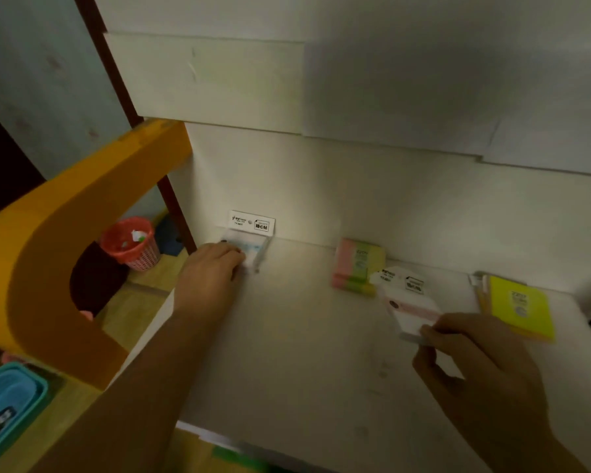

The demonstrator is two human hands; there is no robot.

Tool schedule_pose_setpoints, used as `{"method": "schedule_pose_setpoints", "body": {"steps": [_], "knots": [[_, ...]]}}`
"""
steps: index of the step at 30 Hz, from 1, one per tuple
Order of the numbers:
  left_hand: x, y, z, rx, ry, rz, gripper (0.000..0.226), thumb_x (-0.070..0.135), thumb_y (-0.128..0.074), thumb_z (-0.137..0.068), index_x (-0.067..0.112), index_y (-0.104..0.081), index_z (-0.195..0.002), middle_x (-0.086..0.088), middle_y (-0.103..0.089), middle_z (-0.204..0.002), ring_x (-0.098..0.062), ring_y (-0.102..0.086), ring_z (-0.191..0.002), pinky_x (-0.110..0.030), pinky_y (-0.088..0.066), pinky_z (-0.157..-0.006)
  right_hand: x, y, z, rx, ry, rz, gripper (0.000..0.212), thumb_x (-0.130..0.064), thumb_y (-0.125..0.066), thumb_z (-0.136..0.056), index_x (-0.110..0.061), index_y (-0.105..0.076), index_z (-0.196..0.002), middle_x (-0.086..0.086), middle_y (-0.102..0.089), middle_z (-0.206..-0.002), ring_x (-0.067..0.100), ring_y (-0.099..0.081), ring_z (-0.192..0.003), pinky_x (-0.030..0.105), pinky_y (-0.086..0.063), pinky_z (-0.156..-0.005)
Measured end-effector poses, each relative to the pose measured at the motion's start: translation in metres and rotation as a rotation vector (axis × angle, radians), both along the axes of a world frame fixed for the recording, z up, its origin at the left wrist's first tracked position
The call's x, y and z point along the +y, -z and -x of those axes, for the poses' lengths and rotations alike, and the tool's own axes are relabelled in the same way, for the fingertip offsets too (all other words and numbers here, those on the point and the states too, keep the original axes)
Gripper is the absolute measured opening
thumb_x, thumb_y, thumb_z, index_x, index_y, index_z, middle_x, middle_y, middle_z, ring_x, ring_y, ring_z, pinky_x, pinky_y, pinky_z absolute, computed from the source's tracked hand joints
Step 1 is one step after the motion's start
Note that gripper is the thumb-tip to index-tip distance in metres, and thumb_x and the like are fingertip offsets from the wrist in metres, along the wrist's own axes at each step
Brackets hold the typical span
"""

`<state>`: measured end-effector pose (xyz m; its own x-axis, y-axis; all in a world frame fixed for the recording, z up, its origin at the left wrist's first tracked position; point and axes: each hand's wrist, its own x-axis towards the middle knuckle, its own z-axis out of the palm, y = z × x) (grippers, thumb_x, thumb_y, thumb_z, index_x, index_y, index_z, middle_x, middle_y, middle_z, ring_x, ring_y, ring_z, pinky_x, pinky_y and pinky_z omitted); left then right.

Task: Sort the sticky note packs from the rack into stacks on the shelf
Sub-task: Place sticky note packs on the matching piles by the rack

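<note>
On the white shelf [304,353], at about ten o'clock, the left hand [209,271] is resting its fingers on a clear-wrapped blue-and-white sticky note pack [249,249] against the back wall, probably squaring it there. Toward three o'clock the right hand [458,339] is pinching a pink-and-white sticky note pack [406,302] by its near edge, seemingly bringing it to its own spot between the pink-green-yellow pack [357,264] and the yellow pack [519,307].

A white header card [252,224] on the blue pack against the shelf's back wall read "TY-6831"; other print was too blurred to read.
</note>
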<state>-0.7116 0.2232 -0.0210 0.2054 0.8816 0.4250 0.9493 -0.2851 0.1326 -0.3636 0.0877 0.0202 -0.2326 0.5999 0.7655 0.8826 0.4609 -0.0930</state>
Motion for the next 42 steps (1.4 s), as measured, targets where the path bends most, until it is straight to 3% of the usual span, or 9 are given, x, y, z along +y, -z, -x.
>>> {"method": "schedule_pose_setpoints", "body": {"steps": [2, 6, 11, 17, 22, 27, 32, 39, 42], "knots": [[-0.001, 0.003, 0.0, -0.005, -0.032, 0.035, 0.019, 0.009, -0.07, -0.08, 0.011, -0.074, -0.098, -0.009, -0.07, -0.107, -0.032, -0.064, -0.096, -0.041, -0.051, -0.081, 0.004, 0.0, 0.007, 0.004, -0.001, 0.011, 0.01, -0.009, -0.068, -0.08, -0.002, -0.074, -0.077, 0.013, -0.069, -0.087, 0.028, -0.062, -0.081, 0.033, -0.048, -0.075], [-0.006, 0.009, 0.001, -0.024, -0.041, 0.066, 0.027, 0.015, -0.059, -0.09, 0.012, -0.07, -0.115, -0.01, -0.066, -0.123, -0.031, -0.061, -0.112, -0.042, -0.047, -0.096, 0.018, 0.0, 0.03, 0.013, -0.036, 0.016, 0.009, -0.008, -0.068, -0.081, -0.001, -0.073, -0.079, 0.012, -0.068, -0.088, 0.03, -0.063, -0.079, 0.035, -0.049, -0.075], [-0.023, 0.003, 0.002, -0.066, -0.056, 0.075, 0.043, 0.03, -0.042, -0.094, 0.009, -0.066, -0.122, -0.011, -0.065, -0.125, -0.028, -0.062, -0.114, -0.04, -0.048, -0.097, 0.042, 0.0, 0.068, -0.008, -0.114, 0.01, 0.007, -0.011, -0.068, -0.085, -0.005, -0.072, -0.083, 0.009, -0.068, -0.092, 0.028, -0.064, -0.085, 0.035, -0.053, -0.073], [-0.055, -0.004, -0.002, -0.147, -0.274, 0.134, 0.064, 0.01, -0.065, -0.079, 0.005, -0.047, -0.141, -0.013, -0.053, -0.141, -0.028, -0.048, -0.13, -0.037, -0.031, -0.109, 0.098, 0.009, 0.142, -0.028, -0.227, -0.002, 0.005, -0.008, -0.07, -0.083, -0.011, -0.067, -0.084, 0.005, -0.064, -0.09, 0.026, -0.059, -0.08, 0.037, -0.049, -0.07], [-0.062, -0.009, 0.006, -0.165, -0.345, 0.213, 0.069, 0.01, -0.062, -0.084, 0.005, -0.037, -0.148, -0.015, -0.042, -0.149, -0.03, -0.038, -0.138, -0.04, -0.026, -0.115, 0.145, 0.023, 0.196, -0.209, -0.242, 0.06, 0.009, -0.01, -0.069, -0.077, -0.017, -0.065, -0.082, 0.002, -0.061, -0.089, 0.025, -0.056, -0.08, 0.034, -0.038, -0.068], [-0.065, -0.012, 0.017, -0.167, -0.388, 0.222, 0.075, -0.001, -0.072, -0.069, -0.004, -0.046, -0.139, -0.024, -0.054, -0.136, -0.039, -0.052, -0.125, -0.04, -0.031, -0.105, 0.162, 0.03, 0.222, -0.236, -0.202, 0.16, 0.024, -0.015, -0.083, -0.063, -0.021, -0.071, -0.083, -0.002, -0.063, -0.09, 0.021, -0.059, -0.083, 0.028, -0.036, -0.071], [-0.067, -0.018, 0.018, -0.241, -0.362, 0.216, 0.075, 0.012, -0.055, -0.089, 0.007, -0.019, -0.154, -0.011, -0.027, -0.159, -0.024, -0.022, -0.146, -0.027, -0.011, -0.116, 0.163, 0.039, 0.229, -0.258, -0.172, 0.292, 0.028, -0.021, -0.09, -0.058, -0.024, -0.075, -0.081, -0.004, -0.064, -0.086, 0.02, -0.06, -0.081, 0.025, -0.048, -0.069], [-0.062, -0.021, 0.012, -0.29, -0.254, 0.193, 0.075, 0.011, -0.062, -0.083, 0.006, -0.031, -0.15, -0.013, -0.038, -0.152, -0.028, -0.032, -0.141, -0.029, -0.017, -0.111, 0.162, 0.041, 0.23, -0.192, -0.16, 0.373, 0.015, -0.011, -0.075, -0.073, -0.013, -0.074, -0.088, 0.005, -0.064, -0.088, 0.029, -0.059, -0.081, 0.035, -0.051, -0.069], [-0.057, -0.021, 0.008, -0.317, -0.192, 0.153, 0.071, 0.009, -0.065, -0.081, 0.004, -0.038, -0.146, -0.016, -0.045, -0.146, -0.031, -0.04, -0.135, -0.034, -0.025, -0.11, 0.154, 0.033, 0.224, -0.158, -0.15, 0.403, 0.026, -0.011, -0.074, -0.076, -0.009, -0.07, -0.102, 0.009, -0.065, -0.099, 0.033, -0.059, -0.09, 0.042, -0.053, -0.073]]}}
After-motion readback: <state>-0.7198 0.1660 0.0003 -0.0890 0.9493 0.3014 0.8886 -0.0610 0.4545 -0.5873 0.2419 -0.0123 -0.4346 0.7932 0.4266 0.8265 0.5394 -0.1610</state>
